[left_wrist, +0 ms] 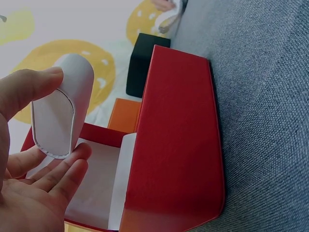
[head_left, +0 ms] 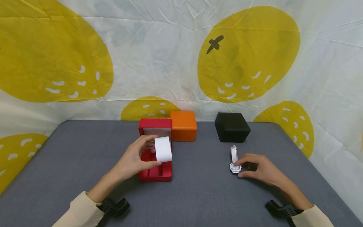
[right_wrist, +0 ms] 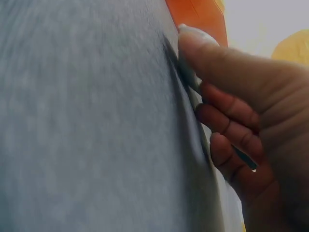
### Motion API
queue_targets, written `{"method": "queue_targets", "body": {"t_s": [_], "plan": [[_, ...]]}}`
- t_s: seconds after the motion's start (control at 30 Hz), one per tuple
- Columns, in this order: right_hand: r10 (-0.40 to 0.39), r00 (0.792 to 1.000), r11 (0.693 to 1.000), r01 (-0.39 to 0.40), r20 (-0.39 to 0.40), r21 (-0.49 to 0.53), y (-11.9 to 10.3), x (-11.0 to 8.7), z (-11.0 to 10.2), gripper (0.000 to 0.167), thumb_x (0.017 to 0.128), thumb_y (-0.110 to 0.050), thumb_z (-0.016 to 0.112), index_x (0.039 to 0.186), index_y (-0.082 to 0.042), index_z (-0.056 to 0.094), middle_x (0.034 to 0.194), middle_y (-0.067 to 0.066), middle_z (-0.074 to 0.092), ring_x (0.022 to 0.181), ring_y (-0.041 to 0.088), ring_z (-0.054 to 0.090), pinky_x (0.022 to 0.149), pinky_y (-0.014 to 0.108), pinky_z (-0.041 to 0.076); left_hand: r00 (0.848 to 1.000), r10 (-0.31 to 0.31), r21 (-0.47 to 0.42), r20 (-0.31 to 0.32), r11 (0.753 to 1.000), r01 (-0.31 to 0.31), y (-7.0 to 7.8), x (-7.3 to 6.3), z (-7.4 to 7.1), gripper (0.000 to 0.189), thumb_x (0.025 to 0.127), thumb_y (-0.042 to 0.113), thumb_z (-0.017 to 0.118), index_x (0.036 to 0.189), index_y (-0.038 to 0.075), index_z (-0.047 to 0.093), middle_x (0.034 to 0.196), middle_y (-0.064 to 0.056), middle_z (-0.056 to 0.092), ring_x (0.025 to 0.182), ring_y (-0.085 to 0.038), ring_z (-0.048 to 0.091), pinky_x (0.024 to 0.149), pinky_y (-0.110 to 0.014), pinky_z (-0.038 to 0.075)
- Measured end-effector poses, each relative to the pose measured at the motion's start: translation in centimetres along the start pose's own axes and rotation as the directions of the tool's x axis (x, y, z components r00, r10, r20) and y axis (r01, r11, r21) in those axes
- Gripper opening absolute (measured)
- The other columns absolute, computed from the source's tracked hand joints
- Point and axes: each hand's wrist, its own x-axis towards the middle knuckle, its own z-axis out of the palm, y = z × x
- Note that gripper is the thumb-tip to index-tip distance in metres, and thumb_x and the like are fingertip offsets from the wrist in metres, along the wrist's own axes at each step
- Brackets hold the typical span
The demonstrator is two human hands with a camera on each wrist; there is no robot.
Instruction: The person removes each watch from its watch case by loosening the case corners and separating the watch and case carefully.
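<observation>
My left hand (head_left: 133, 157) holds a white watch cushion (head_left: 163, 149) between thumb and fingers, over an open red watch box (head_left: 143, 175). From the left wrist camera, the cushion (left_wrist: 79, 79) shows a flat oval end, with the thumb on its top edge and fingertips underneath. The box's raised lid stands behind it, and its red inside has a divider. On the right, a wristwatch (head_left: 235, 167) with a white strap lies by the black box, strap stretched toward the back. My right hand (head_left: 262, 171) pinches the watch case at its right side with index finger and thumb.
An orange box (head_left: 183, 130) stands closed just behind the red one, to its right. Farther right at the back is a closed black box (head_left: 232, 127). Grey cloth covers the table (head_left: 198, 195), and a white curtain with yellow shapes (head_left: 158, 56) hangs behind it.
</observation>
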Motion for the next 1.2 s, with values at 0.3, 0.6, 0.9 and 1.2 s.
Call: {"method": "queue_targets", "body": {"t_s": [0.3,0.6,0.9,1.2], "plan": [[0.021,1.000,0.999,-0.020,-0.014,0.035,-2.7,0.8,-0.9,0.033,0.068,0.002,0.083,0.097,-0.009,0.070,0.097,0.009,0.064,0.071,0.018,0.054,0.058,0.028,0.043,0.999,-0.033,-0.007,0.004,0.999,0.033,-0.1,0.2,-0.2,0.072,0.071,0.013,0.085,0.133,0.012,0.048,0.120,-0.002,0.053,0.107,-0.018,0.055,0.093,-0.047,0.046],[0.111,0.993,0.994,-0.111,-0.028,0.009,-1.4,0.1,-0.5,0.033,0.067,-0.007,0.086,0.092,-0.015,0.065,0.079,0.001,0.057,0.063,0.018,0.051,0.050,0.024,0.042,0.999,-0.039,-0.013,-0.003,0.999,0.039,0.0,0.1,-0.3,0.072,0.071,0.012,0.085,0.133,0.012,0.048,0.121,-0.003,0.052,0.107,-0.019,0.056,0.094,-0.045,0.047],[0.115,0.993,0.993,-0.115,-0.022,0.012,0.6,-0.8,-0.1,0.033,0.069,-0.017,0.086,0.094,-0.021,0.064,0.077,-0.003,0.056,0.065,0.015,0.051,0.051,0.026,0.040,0.999,-0.043,-0.008,-0.008,0.999,0.043,0.0,0.0,-0.6,0.072,0.072,0.013,0.085,0.134,0.012,0.047,0.121,-0.003,0.052,0.107,-0.019,0.055,0.096,-0.048,0.044],[0.081,0.994,0.996,-0.083,-0.070,-0.021,0.0,-0.7,-0.9,0.032,0.070,-0.010,0.085,0.095,-0.017,0.065,0.074,-0.011,0.052,0.061,0.008,0.048,0.049,0.023,0.039,0.999,-0.035,0.018,-0.007,0.999,0.035,-0.4,-0.3,-0.8,0.072,0.072,0.014,0.084,0.134,0.011,0.047,0.121,-0.004,0.052,0.108,-0.019,0.054,0.096,-0.048,0.044]]}}
